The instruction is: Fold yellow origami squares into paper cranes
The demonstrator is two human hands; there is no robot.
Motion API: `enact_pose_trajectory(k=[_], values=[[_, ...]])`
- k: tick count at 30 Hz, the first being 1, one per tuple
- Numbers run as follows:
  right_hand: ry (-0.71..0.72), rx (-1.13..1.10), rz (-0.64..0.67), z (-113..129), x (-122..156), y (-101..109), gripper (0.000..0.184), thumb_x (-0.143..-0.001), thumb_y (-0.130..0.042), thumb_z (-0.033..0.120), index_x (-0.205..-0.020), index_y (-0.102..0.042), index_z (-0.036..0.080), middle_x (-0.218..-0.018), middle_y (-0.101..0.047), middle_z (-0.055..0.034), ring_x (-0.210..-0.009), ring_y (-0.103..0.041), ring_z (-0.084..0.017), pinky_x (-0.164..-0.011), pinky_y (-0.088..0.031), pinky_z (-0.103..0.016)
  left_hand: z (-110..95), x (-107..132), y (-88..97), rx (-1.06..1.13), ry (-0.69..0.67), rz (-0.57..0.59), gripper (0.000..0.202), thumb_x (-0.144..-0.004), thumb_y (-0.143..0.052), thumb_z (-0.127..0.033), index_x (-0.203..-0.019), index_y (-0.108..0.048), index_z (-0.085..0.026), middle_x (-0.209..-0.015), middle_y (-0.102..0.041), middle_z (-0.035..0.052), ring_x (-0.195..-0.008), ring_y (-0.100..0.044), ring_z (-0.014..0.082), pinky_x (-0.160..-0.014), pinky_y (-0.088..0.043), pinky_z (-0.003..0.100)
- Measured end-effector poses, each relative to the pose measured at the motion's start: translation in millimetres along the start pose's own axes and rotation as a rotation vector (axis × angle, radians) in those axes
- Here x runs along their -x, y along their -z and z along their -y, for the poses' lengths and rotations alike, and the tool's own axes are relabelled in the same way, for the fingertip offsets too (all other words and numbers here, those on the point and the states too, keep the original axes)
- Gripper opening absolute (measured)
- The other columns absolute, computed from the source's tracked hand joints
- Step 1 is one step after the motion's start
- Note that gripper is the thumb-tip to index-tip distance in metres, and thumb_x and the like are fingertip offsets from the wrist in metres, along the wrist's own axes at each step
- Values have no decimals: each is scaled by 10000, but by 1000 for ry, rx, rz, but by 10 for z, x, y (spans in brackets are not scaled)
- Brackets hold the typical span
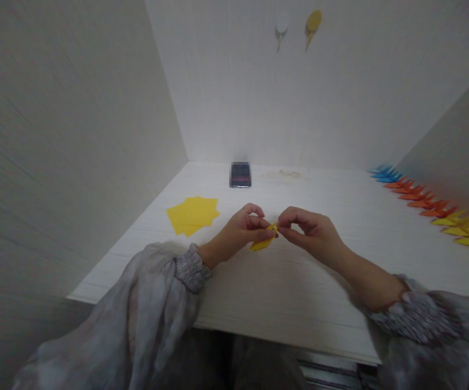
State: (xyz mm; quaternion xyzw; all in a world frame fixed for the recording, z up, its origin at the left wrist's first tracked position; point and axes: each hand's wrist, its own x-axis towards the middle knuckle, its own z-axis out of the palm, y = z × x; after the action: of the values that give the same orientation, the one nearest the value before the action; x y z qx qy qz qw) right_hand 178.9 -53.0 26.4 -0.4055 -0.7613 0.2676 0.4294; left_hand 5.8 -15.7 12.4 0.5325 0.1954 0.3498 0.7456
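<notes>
A small folded yellow paper piece (263,242) is held just above the white table (283,292) between both hands. My left hand (242,230) pinches its left side with thumb and curled fingers; a ring shows on one finger. My right hand (309,230) pinches the right tip, fingers closed. Both wrists wear loose grey sleeves.
A stack of yellow square sheets (192,214) lies to the left. A dark small box (240,174) stands near the back wall. A row of folded paper pieces, blue (384,174), orange (419,197) and yellow (468,230), runs along the right side. Walls enclose left, back and right.
</notes>
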Motion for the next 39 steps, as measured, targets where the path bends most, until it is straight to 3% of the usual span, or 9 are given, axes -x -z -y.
enact_pose_trajectory(k=[10, 16, 23, 30, 35, 39], values=[[-20, 40, 33, 31, -11, 5, 35, -738, -556, 197, -708, -541, 187, -664, -553, -2, -623, -511, -120, -599, -426, -273, 26, -7, 11, -26, 11, -37, 421, -602, -698, -180, -858, -364, -166, -674, -645, -11, -592, -591, 88, -586, -414, 216], [88, 169, -52, 63, 4, -21, 55, -725, -546, 161, -683, -547, 196, -645, -538, 0, -591, -503, -115, -564, -430, -265, 51, -24, 16, -9, -25, -96, 437, -575, -716, -154, -852, -378, -169, -659, -640, -26, -568, -588, 86, -560, -418, 204], [297, 353, -188, 38, 63, -75, 120, -748, -529, 138, -785, -611, 219, -747, -567, -38, -658, -535, -134, -556, -442, -263, 40, -38, -25, 68, -71, -169, 395, -561, -721, -123, -794, -405, -161, -634, -641, -35, -599, -614, 100, -585, -450, 216], [440, 585, -171, -76, 104, -26, 233, -751, -529, 128, -931, -619, 247, -876, -614, -61, -684, -538, -143, -583, -438, -282, 18, -28, -67, 95, -102, -177, 376, -576, -711, -114, -790, -405, -162, -638, -652, -26, -622, -625, 112, -586, -458, 220], [466, 596, -152, -97, 105, -18, 264, -739, -551, 134, -970, -609, 249, -903, -627, -64, -692, -552, -148, -601, -449, -294, 22, -35, -61, 95, -135, -186, 366, -577, -708, -115, -795, -416, -159, -645, -644, -34, -596, -611, 90, -560, -448, 192], [397, 386, -135, -17, 76, -37, 218, -743, -551, 151, -938, -616, 224, -894, -621, -69, -758, -578, -157, -635, -476, -298, 29, -39, -52, 88, -169, -183, 355, -577, -707, -124, -793, -427, -153, -641, -633, -40, -578, -606, 82, -546, -449, 183]])
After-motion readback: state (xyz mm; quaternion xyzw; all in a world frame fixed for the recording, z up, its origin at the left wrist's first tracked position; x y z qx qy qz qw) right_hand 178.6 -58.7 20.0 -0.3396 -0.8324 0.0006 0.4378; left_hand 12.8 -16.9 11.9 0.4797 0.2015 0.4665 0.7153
